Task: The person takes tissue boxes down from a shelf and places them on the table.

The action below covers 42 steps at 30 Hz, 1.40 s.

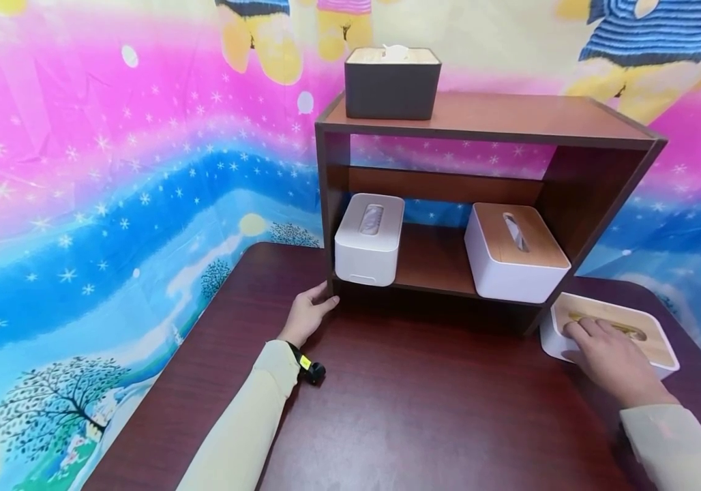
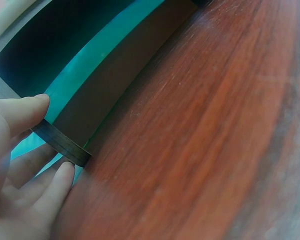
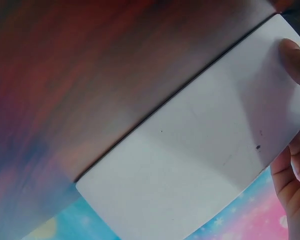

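At the lower left corner of a brown wooden shelf (image 1: 510,119), my left hand (image 1: 307,317) grips the edge of the side panel (image 2: 62,145). The thumb lies on the panel's inner side and the fingers on its outer side. My right hand (image 1: 617,361) holds a white tissue box (image 1: 657,346) with a light wood lid, which stands on the table to the right of the shelf. Its thumb (image 3: 296,62) presses the white long side. Other fingers reach over the lid by the oval slot; some fingertips are hidden.
Inside the shelf stand an all-white tissue box (image 1: 365,259) at left and a white box with a wood lid (image 1: 516,279) at right. A black tissue box (image 1: 392,88) sits on top. A patterned cloth (image 1: 111,204) hangs behind the dark red table (image 1: 436,409).
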### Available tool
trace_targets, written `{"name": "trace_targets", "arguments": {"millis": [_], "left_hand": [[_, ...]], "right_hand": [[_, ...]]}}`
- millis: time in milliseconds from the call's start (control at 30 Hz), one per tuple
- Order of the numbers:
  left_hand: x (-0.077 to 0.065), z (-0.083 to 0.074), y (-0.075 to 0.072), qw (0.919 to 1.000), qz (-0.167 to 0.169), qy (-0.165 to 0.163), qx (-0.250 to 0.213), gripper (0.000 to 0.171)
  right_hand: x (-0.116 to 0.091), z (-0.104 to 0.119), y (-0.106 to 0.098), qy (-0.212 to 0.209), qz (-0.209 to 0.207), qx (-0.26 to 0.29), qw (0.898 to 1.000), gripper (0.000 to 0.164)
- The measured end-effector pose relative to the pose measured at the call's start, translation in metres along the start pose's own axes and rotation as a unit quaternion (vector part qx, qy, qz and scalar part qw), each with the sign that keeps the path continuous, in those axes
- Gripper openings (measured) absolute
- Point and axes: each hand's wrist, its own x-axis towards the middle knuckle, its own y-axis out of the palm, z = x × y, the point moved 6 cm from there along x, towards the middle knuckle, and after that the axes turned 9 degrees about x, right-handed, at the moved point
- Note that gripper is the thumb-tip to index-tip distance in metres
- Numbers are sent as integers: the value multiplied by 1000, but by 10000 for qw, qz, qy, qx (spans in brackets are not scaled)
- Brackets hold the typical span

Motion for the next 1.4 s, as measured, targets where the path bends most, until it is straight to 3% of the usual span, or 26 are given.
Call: {"name": "trace_targets", "arguments": {"millis": [167,633,1133,1233,1400], "left_hand": [[-1,-2,0,10000,-50,44,12,47],[-2,-1,-1,10000,-25,52,-42,45],[0,-1,0,9998,10,130,-141,44],[0,-1,0,9999,6,112,-100,44],[0,-2,0,9999,17,88,-79,44]], "right_hand": [[0,0,-3,216,101,19,9997,46],[0,-2,-1,285,102,91,9995,44],[14,12,-27,235,-176,103,9995,33],[21,21,-34,-5,-333,137,9994,28],[36,46,-61,-880,-1334,50,9871,51]]}}
